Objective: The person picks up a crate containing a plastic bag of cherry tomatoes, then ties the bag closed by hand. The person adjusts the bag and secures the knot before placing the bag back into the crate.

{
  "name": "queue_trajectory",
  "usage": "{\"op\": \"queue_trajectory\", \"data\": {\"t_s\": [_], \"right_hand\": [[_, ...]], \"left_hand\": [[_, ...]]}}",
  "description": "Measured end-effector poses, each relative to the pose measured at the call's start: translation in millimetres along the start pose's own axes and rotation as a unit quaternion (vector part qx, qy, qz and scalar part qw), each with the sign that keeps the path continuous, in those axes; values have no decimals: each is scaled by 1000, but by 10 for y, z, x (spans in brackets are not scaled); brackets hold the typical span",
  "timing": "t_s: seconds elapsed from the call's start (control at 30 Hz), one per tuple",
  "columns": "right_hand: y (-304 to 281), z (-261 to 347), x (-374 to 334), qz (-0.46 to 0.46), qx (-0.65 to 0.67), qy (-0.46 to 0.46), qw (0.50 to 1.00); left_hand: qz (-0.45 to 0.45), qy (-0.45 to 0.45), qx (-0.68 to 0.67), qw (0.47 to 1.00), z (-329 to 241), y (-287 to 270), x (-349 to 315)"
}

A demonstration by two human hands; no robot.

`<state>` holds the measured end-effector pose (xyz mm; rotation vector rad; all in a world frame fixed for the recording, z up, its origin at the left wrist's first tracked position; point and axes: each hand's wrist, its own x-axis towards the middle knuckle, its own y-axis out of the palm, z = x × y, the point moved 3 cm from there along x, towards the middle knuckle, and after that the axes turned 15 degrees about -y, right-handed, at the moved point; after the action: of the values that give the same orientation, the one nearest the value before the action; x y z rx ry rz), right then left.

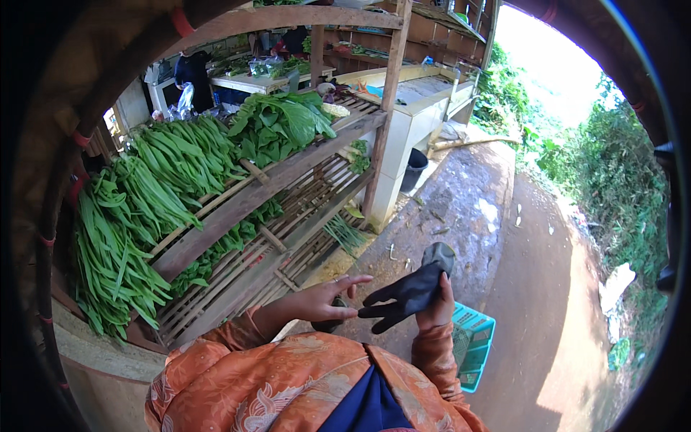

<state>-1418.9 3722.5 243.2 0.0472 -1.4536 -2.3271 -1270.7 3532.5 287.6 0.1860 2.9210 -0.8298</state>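
My right hand [436, 309] is closed around a black glove [407, 294]. The glove's limp fingers point left, and a grey-green part of it sticks up above my grip. My left hand [322, 299] is held just left of the glove, with index finger and thumb stretched toward it and apart. Nothing shows in that hand, and a ring is on one finger. Just below it a small dark, rounded thing [329, 323] is partly hidden; I cannot make out its kind. Orange patterned sleeves cover both my forearms.
Left of me, a slatted wooden rack [263, 189] bears long leafy greens [169, 162] and broad-leaved greens [277, 126]. A turquoise plastic crate [476, 345] stands beside my right forearm. A black bucket [414, 171] is by the tiled counter [392, 155]. People stand at the back left.
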Motion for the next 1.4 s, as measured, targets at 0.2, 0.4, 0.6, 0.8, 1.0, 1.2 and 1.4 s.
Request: {"op": "queue_trajectory", "data": {"t_s": [0.2, 0.4, 0.6, 0.8, 1.0, 1.2, 1.4], "right_hand": [[366, -664, 549, 212, -253, 3, 944], [640, -1522, 933, 485, -233, 123, 834], [713, -1784, 2211, 578, -261, 162, 756], [1222, -1020, 4188, 392, 10, 128, 911], [2512, 155, 5627, 397, 87, -276, 871], [3810, 438, 6448, 346, 14, -509, 788], [5288, -26, 7193, 141, -7, -710, 690]], "left_hand": [[-90, -30, -433, 896, 189, -627, 373], [-167, 6, -572, 803, 306, -1004, 754], [-391, -14, -414, 822, 543, -1464, 933], [-560, 18, -429, 709, 776, -1751, 804], [-691, 53, -408, 594, 950, -1582, 536], [-799, 75, -366, 472, 902, -1168, 298], [-859, 84, -352, 361, 824, -776, 105]]}}
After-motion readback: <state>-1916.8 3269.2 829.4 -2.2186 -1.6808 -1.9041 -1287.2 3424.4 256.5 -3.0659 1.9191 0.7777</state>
